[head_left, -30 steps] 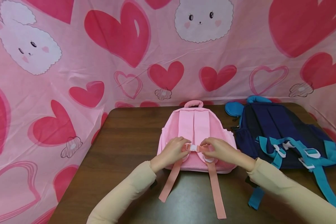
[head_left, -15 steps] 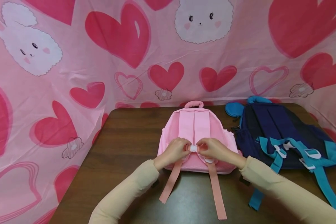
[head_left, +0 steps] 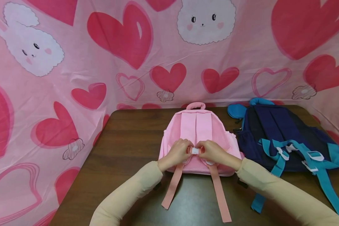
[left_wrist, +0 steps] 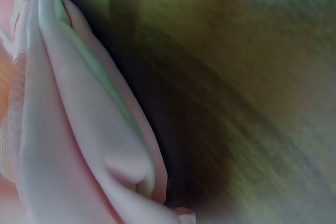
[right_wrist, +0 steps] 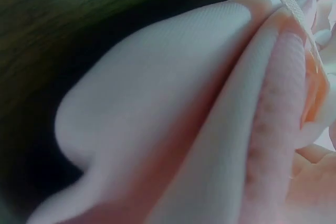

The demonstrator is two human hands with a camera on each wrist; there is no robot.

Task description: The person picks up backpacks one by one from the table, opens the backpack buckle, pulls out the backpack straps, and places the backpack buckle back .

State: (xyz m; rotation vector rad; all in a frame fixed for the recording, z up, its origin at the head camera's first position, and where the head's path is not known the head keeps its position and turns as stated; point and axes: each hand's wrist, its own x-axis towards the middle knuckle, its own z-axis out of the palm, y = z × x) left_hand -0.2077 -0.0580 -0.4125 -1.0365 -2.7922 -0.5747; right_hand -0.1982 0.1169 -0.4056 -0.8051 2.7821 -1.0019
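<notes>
A pink backpack (head_left: pixel 173 135) lies on the table with its shoulder-strap side up and its top handle pointing away. Across its middle is a white buckle (head_left: pixel 195 151) on a peach strap. At the buckle's left end, my left hand (head_left: pixel 176 153) pinches it between thumb and fingers. My right hand (head_left: pixel 213 153) does the same at the right end, so the two hands face each other closely. Fingers hide the buckle's ends and most of its strap. Pink side fabric (left_wrist: pixel 89 114) fills much of the left wrist view. In the right wrist view, part of my hand shows beside the bag.
To the right lies a navy backpack (head_left: pixel 279 125) with loose teal straps (head_left: pixel 326 179) and a round blue pouch (head_left: pixel 236 110). Two peach webbing ends (head_left: pixel 220 194) hang toward me over the brown wooden table (head_left: pixel 124 141). A pink heart-print cloth (head_left: pixel 130 84) stands behind.
My right hand has slid left along the strap up to the buckle, covering webbing that showed before. My left hand stays nearly in place on its side.
</notes>
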